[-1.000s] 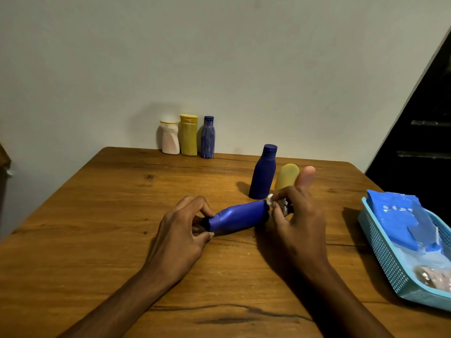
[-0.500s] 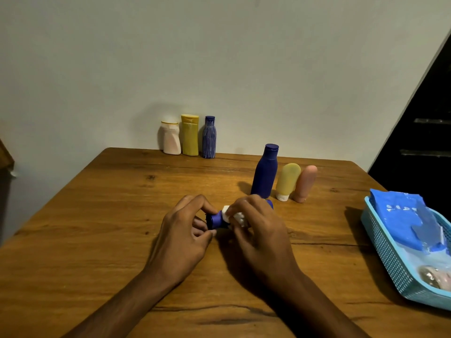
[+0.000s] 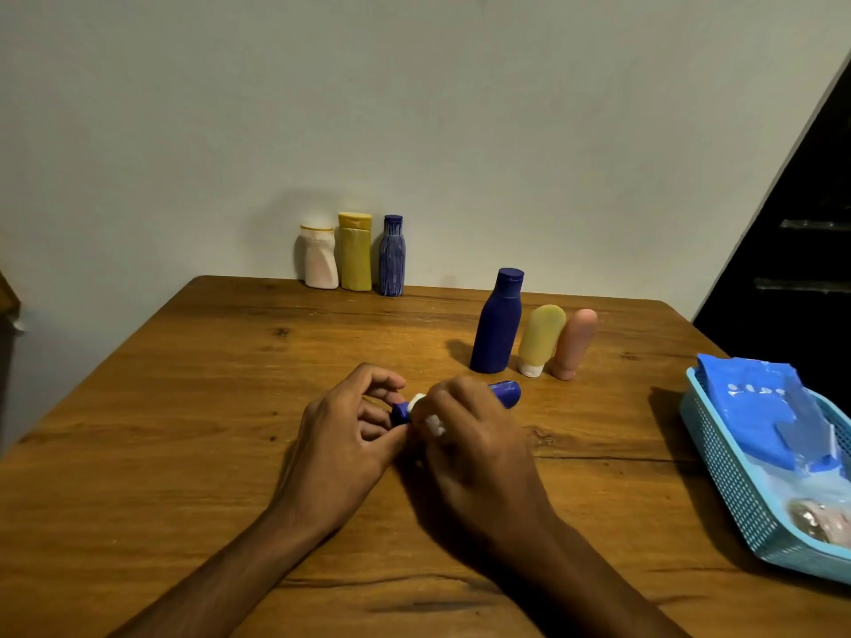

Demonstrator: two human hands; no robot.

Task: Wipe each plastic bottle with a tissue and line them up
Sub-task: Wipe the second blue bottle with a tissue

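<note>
Blue plastic shows between the two hands at the middle of the wooden counter [image 3: 184, 407]: a blue bottle [image 3: 505, 392] lies on its side, its cap end toward the left and its base poking out to the right. The left hand [image 3: 343, 446] pinches the cap end, its grip narrow, thumb and fingertips curled round the dark cap. The right hand [image 3: 469, 446] is wrapped over the bottle's body with a white tissue [image 3: 430, 419] bunched under its fingers, its grip closed on tissue and bottle together.

Just beyond the hands, to the right, three bottles stand close in a row: a tall dark blue bottle [image 3: 498, 322], a yellow tube [image 3: 541, 339] standing on its white cap, and a pink tube [image 3: 575, 344] leaning slightly. At the far edge against the wall stand three more, side by side: a white bottle [image 3: 318, 256], a yellow bottle [image 3: 354, 250] and a blue striped bottle [image 3: 392, 256].

On the right edge of the counter sits a light blue mesh basket [image 3: 723, 472] holding a blue packet [image 3: 755, 407].
</note>
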